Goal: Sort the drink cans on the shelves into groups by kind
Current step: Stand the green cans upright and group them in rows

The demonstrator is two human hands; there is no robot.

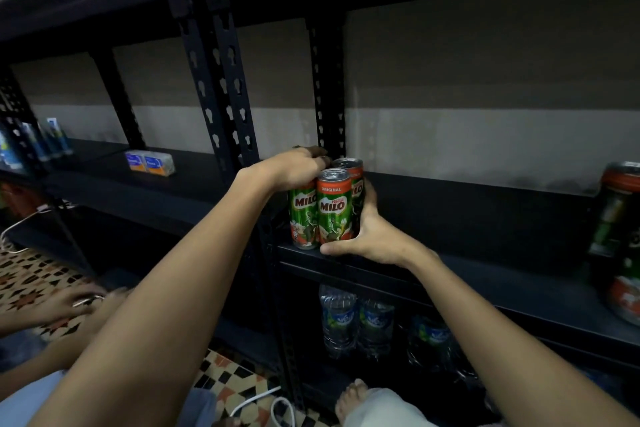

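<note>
At frame centre, the left hand [300, 166] curls over the top of the left Milo can [304, 215]. The right hand [372, 239] cups the front can [335, 206] and back can [353, 177], likely bunching all three together on the shelf [450, 218].

Bottled water, small cartons and a patterned floor around the dark shelving.

Clear water bottles [339, 321] with blue-green labels stand side by side on the lower shelf. Two small blue-and-orange cartons [149, 162] sit touching each other on the left shelf, well apart from a row of blue packages [52, 140] at the far left. White cables [273, 404] lie on the tiled floor [38, 276], which bears a star pattern.
</note>
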